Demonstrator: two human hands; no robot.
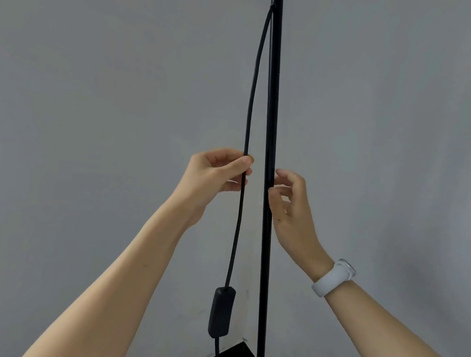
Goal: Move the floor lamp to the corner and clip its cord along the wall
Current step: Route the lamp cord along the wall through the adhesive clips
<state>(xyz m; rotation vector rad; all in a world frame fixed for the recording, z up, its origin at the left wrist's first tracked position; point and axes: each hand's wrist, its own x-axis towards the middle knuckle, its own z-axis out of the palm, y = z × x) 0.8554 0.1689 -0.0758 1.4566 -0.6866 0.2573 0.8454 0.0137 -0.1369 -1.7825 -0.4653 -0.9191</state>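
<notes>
The floor lamp's thin black pole (272, 95) stands upright in the corner of two grey walls; its top and base are out of frame. A black cord (252, 98) leaves the pole near the top and hangs just left of it, carrying an inline switch (221, 312) lower down. My left hand (214, 179) pinches the cord between thumb and fingers at mid height. My right hand (292, 210) sits against the pole's right side with fingers curled and apart, fingertips touching the pole, holding nothing. No cord clip is visible.
Grey walls meet in a corner (245, 319) right behind the pole. A dark baseboard (227, 355) runs along the floor at the bottom. A white watch (334, 277) is on my right wrist.
</notes>
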